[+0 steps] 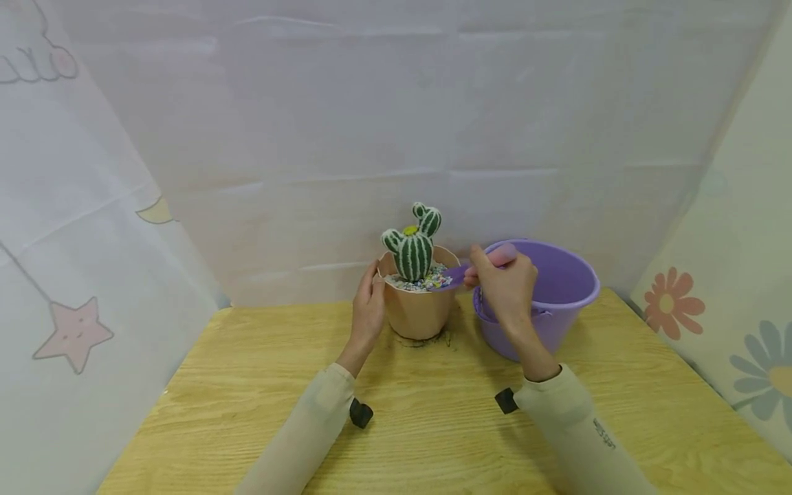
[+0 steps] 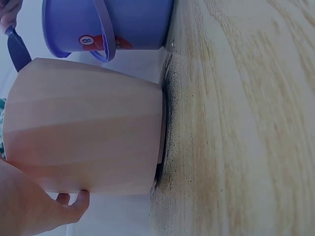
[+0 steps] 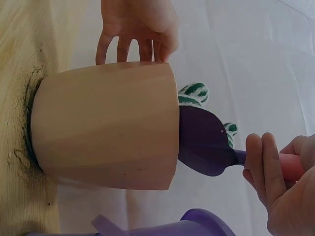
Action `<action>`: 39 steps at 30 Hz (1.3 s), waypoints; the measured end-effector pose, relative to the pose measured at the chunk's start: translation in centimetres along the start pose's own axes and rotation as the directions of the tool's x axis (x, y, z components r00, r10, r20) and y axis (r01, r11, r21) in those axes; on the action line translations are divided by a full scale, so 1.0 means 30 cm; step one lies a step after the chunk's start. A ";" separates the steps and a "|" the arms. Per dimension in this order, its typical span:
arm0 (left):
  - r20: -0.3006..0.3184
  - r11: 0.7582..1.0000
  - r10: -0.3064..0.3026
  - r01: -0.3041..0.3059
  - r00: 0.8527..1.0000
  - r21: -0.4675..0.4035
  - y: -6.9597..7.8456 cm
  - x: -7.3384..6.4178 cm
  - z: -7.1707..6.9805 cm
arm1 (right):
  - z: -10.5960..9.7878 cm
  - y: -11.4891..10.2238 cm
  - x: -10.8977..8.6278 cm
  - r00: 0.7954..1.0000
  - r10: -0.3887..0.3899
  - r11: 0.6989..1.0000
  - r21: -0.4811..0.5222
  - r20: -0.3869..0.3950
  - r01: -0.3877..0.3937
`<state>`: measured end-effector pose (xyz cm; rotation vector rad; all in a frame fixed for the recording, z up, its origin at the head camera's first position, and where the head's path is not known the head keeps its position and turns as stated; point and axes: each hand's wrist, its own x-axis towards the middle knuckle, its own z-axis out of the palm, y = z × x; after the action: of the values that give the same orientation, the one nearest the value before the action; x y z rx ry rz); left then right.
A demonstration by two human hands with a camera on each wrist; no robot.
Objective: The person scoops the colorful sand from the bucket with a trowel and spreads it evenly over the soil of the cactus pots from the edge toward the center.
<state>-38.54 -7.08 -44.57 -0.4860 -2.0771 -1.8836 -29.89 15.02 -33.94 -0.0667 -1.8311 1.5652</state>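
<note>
A peach-coloured plant pot (image 1: 417,313) stands upright on the table. In it are a green-and-white striped cactus (image 1: 413,258) and loose, multicoloured pebbles (image 1: 438,276). My left hand (image 1: 368,309) rests against the pot's left side, its fairly straight fingers touching the wall near the rim. With my right hand (image 1: 510,285) I grip the pink handle of a small trowel (image 3: 204,140). Its purple blade slopes down over the pot's right rim, and the tip is hidden behind the rim in the right wrist view.
Just right of the pot stands a purple bucket (image 1: 557,316), partly behind my right hand. Dark bits of soil (image 1: 408,342) lie round the pot's base on the wooden table (image 1: 427,426). A pale cloth backdrop (image 1: 371,137) hangs close behind; printed sheets flank both sides.
</note>
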 end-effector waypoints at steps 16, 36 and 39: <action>-0.018 1.000 -0.004 0.005 1.000 0.016 -0.007 -0.004 -0.007 | 0.071 -0.001 -0.020 0.999 -0.049 0.998 -0.050 0.000 0.049; -0.030 0.999 -0.011 0.012 0.999 0.032 0.002 0.007 0.014 | 0.114 -0.169 -0.054 0.998 -0.060 0.980 0.192 0.019 0.056; -0.034 0.999 -0.020 0.022 0.999 0.038 -0.003 0.005 0.010 | 0.100 -0.175 -0.052 0.999 -0.050 0.981 0.188 0.019 0.045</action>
<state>-38.71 -6.79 -44.62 -0.4223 -2.1001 -1.8472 -28.25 10.37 -30.09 0.0823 -1.6815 1.7032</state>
